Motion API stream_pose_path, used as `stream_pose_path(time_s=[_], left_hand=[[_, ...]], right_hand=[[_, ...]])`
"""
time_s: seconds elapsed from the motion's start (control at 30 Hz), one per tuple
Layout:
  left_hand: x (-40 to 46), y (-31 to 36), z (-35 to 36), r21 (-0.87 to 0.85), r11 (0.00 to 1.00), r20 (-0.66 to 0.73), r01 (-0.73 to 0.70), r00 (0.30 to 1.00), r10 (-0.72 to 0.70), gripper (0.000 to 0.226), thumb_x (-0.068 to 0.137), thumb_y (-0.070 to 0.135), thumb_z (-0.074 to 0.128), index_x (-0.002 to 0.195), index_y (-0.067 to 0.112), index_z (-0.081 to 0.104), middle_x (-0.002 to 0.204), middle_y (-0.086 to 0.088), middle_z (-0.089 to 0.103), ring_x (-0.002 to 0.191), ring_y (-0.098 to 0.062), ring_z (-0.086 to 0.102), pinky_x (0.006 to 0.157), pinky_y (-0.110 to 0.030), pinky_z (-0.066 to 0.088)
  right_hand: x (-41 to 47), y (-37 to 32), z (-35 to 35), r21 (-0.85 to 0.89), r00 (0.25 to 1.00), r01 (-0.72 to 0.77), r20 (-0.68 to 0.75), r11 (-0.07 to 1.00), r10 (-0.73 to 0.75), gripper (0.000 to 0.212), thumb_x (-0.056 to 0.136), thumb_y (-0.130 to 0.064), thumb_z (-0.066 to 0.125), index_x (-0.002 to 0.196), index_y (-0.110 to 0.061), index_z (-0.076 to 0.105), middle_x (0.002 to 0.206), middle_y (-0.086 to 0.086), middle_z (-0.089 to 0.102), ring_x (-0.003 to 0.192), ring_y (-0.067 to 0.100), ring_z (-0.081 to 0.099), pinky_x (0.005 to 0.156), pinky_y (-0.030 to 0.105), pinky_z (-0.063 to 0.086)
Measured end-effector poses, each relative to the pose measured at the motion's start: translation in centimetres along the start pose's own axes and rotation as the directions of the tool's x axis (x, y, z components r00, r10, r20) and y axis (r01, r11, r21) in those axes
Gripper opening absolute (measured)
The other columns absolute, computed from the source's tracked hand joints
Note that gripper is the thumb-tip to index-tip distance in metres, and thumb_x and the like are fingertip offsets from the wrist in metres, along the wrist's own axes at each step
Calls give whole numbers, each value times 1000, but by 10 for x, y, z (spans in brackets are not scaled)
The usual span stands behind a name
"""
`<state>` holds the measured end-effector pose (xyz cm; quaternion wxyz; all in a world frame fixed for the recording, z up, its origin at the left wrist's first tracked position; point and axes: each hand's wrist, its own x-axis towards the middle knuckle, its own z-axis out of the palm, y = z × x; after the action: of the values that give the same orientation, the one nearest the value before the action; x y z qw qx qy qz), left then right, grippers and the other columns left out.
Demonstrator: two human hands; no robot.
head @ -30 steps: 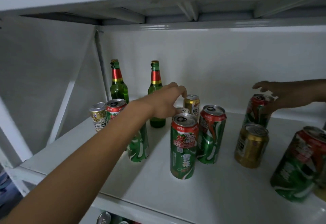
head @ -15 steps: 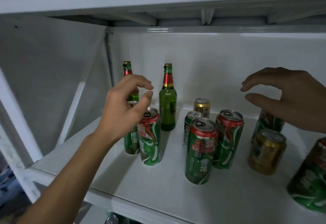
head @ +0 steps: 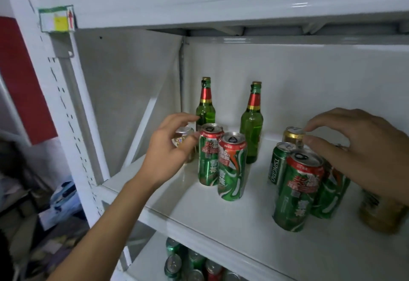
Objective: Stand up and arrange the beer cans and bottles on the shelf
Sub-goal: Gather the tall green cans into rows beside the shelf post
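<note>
Swung left since a half-second back, now curling left grip (head: 168, 150) round upright pale can (head: 182, 131) at its one o'clock, right grip (head: 363, 154) spread above gold can (head: 292, 135).

On the white shelf (head: 221, 221) two green bottles (head: 252, 123) stand upright at the back. The left hand (head: 168, 148) curves thumb and fingers round a pale can (head: 183, 137) just beside two upright green cans (head: 232, 168); whether it touches the can is unclear. The right hand (head: 363, 154) hovers with its fingers loosely bent over a cluster of cans (head: 296, 192), its fingertips near a gold can (head: 293, 135).
</note>
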<state>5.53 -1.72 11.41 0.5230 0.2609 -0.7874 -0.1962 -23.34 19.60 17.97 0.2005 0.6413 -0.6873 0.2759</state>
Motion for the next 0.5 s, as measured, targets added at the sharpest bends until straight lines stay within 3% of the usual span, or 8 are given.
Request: stream_pose_path(time_s=[0.1, 0.17, 0.27, 0.33, 0.4, 0.5], left_hand=[[6, -15, -6, -57, 998, 37, -12, 999, 14, 32, 96, 28, 67, 128, 28, 69, 127, 28, 57, 123, 2, 56, 106, -28, 50], [12, -25, -6, -113, 994, 115, -12, 993, 25, 36, 94, 34, 67, 130, 34, 65, 127, 33, 54, 124, 4, 55, 107, -27, 49], [18, -44, 1, -174, 985, 252, -13, 966, 57, 45, 96, 29, 73, 139, 34, 58, 132, 25, 51, 126, 4, 52, 110, -27, 49], [21, -50, 11, -198, 980, 364, -11, 928, 84, 56, 96, 29, 74, 148, 30, 52, 138, 13, 50, 129, 3, 50, 110, -22, 47], [24, -49, 22, -234, 972, 426, 8, 900, 95, 65, 96, 30, 75, 154, 27, 46, 144, 5, 48, 132, -2, 50, 111, -22, 45], [25, -51, 35, -254, 966, 407, 39, 911, 70, 71, 94, 25, 77, 156, 21, 44, 147, -5, 51, 137, -18, 50, 116, -40, 46]], right_hand=[[4, -28, 13, 68, 1000, 26, -7, 997, -25, 22, 97, -62, 51, 109, -46, 61, 112, -31, 59, 106, 0, 52, 87, 37, 48], [6, -51, 24, 129, 999, 35, -4, 991, -35, 21, 97, -52, 61, 117, -44, 62, 121, -30, 58, 112, -6, 54, 92, 27, 45], [7, -86, 53, 232, 999, -31, 21, 972, 27, 47, 90, -63, 61, 133, -49, 52, 132, -42, 45, 124, -17, 46, 95, 15, 36], [9, -103, 80, 309, 990, -137, 34, 941, 133, 69, 80, -70, 62, 143, -52, 41, 133, -48, 36, 127, -12, 44, 100, 21, 36], [9, -114, 108, 409, 961, -271, 61, 872, 270, 86, 74, -68, 70, 149, -52, 31, 139, -39, 36, 134, -2, 40, 107, 28, 37], [8, -119, 138, 557, 925, -364, 126, 746, 358, 81, 78, -52, 84, 142, -60, 35, 142, -36, 44, 131, -7, 47, 108, 23, 43]])
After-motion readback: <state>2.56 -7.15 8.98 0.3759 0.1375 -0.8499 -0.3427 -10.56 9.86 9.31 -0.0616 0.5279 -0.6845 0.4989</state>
